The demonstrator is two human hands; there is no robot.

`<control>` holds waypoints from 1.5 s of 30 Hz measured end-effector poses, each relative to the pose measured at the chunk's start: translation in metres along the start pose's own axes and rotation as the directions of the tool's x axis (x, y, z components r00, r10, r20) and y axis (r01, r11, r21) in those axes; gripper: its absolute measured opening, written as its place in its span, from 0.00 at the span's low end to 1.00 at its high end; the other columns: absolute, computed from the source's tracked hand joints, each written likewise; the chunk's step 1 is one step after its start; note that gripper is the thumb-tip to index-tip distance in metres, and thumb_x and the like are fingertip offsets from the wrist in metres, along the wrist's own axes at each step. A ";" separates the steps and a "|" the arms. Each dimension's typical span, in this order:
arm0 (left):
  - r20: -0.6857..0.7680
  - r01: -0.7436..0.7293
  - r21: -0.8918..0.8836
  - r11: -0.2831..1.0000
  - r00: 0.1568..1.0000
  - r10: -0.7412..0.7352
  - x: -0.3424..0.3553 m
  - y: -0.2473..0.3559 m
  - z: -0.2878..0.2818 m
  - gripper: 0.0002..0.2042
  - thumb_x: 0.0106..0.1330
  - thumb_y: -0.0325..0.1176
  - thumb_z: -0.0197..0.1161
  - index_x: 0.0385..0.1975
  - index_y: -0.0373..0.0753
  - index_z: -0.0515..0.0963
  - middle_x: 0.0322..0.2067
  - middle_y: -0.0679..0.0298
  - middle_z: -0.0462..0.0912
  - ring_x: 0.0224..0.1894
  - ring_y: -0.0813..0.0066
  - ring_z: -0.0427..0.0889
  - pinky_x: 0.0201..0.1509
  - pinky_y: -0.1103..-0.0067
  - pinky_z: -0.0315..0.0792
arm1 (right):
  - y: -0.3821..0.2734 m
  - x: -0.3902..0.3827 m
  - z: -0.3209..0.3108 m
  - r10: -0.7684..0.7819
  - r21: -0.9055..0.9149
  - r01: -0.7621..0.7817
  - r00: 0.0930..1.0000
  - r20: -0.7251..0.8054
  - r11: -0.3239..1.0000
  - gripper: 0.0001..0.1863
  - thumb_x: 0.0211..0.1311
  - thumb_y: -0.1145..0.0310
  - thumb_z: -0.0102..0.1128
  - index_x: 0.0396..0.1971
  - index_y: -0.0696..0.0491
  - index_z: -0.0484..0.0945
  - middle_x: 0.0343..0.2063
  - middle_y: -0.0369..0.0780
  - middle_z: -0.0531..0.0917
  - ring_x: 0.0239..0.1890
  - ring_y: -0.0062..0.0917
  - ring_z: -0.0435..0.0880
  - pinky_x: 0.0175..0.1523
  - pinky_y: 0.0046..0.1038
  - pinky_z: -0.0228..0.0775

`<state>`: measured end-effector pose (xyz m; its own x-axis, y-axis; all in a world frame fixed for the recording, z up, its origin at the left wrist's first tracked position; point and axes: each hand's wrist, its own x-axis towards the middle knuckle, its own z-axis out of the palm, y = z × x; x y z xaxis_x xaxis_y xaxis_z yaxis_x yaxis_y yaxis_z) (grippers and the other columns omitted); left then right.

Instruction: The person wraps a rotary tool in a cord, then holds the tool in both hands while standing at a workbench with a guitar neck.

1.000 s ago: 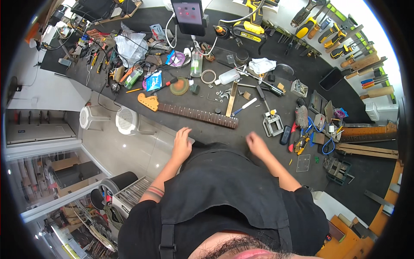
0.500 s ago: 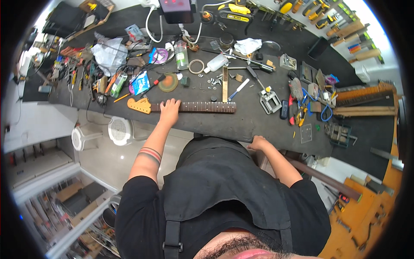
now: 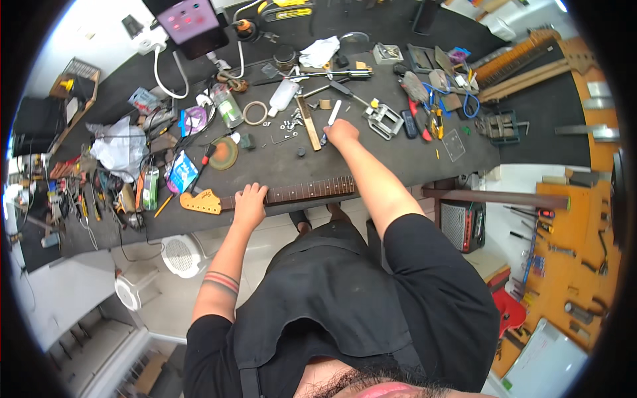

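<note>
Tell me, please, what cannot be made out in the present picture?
All in the head view:
Guitar neck: a stretch is hidden under the left hand.
Blue-handled tool: partly covered by the right hand; finger closure unclear.
Yellow-black power tool: cut off by the upper edge.
Small metal parts: too small to identify.

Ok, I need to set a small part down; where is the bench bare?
Between the guitar neck, brown-green disc and small black cap lies a bare patch. Another is bordered by the right forearm, metal clamp and clear plate. It is crowded on the left, round the white plastic bag, and on the right, round the yellow-handled tool.
</note>
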<state>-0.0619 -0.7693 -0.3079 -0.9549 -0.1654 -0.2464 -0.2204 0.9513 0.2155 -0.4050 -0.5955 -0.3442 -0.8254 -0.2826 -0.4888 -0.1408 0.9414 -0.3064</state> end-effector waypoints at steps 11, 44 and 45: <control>-0.121 0.032 -0.157 0.987 0.991 -0.052 -0.002 0.023 -0.020 0.32 0.58 0.32 0.77 0.65 0.43 0.75 0.59 0.57 0.76 0.66 0.56 0.74 0.74 0.52 0.63 | 0.035 -0.011 -0.007 -0.055 -0.169 0.041 0.995 -0.080 0.985 0.22 0.61 0.69 0.64 0.56 0.57 0.83 0.52 0.52 0.89 0.57 0.45 0.89 0.60 0.42 0.82; -0.216 -0.185 -0.767 -0.614 0.976 -0.023 0.003 0.093 -0.188 0.07 0.83 0.34 0.58 0.52 0.38 0.77 0.48 0.61 0.84 0.50 0.68 0.88 0.52 0.66 0.88 | -0.062 -0.334 -0.124 -0.608 0.495 0.732 0.674 -0.421 0.468 0.15 0.71 0.81 0.63 0.54 0.53 0.79 0.41 0.38 0.84 0.37 0.27 0.84 0.45 0.29 0.77; -0.188 -0.164 -0.776 -0.609 0.982 -0.024 0.000 0.094 -0.184 0.10 0.83 0.35 0.59 0.56 0.38 0.77 0.48 0.62 0.83 0.50 0.71 0.87 0.53 0.68 0.86 | -0.062 -0.336 -0.116 -0.542 0.772 0.516 0.796 -0.270 0.372 0.14 0.73 0.80 0.62 0.55 0.53 0.78 0.42 0.36 0.84 0.38 0.23 0.84 0.45 0.27 0.77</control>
<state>-0.1193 -0.7276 -0.1139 -0.9696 -0.2344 -0.0695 0.1364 -0.7544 0.6421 -0.1830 -0.5372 -0.0662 -0.7282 -0.6854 -0.0018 -0.0561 0.0622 -0.9965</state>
